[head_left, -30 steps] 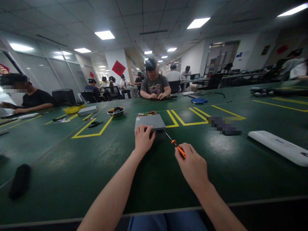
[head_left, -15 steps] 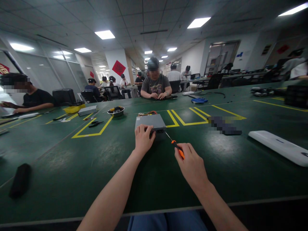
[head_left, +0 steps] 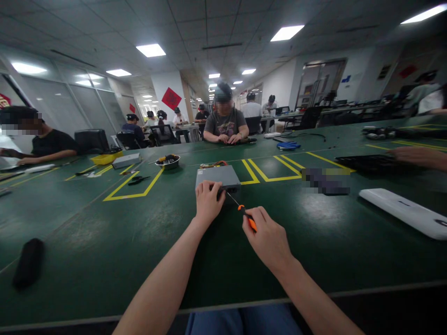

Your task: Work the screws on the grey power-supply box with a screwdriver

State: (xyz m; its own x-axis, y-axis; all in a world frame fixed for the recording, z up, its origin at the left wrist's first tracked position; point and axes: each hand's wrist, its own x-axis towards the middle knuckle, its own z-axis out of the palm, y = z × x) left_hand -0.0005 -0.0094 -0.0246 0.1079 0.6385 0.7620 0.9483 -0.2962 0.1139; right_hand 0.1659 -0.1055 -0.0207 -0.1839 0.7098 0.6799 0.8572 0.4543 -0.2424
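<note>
Two hands work at a grey metal box (head_left: 217,177) lying flat on the green surface (head_left: 104,232), its long axis running crosswise to the view. The left hand (head_left: 208,202) clasps the box's near edge, fingers curled over it. The right hand (head_left: 268,240) pinches an orange-handled screwdriver (head_left: 247,218), whose thin shaft slants up and left toward the box's near face; the tip sits at that face, though contact cannot be told. Compared with the earlier frame, the right hand and screwdriver have moved left, nearer the box, and a co-worker's hand (head_left: 419,158) has come in at right beyond a flat black device (head_left: 370,164).
</note>
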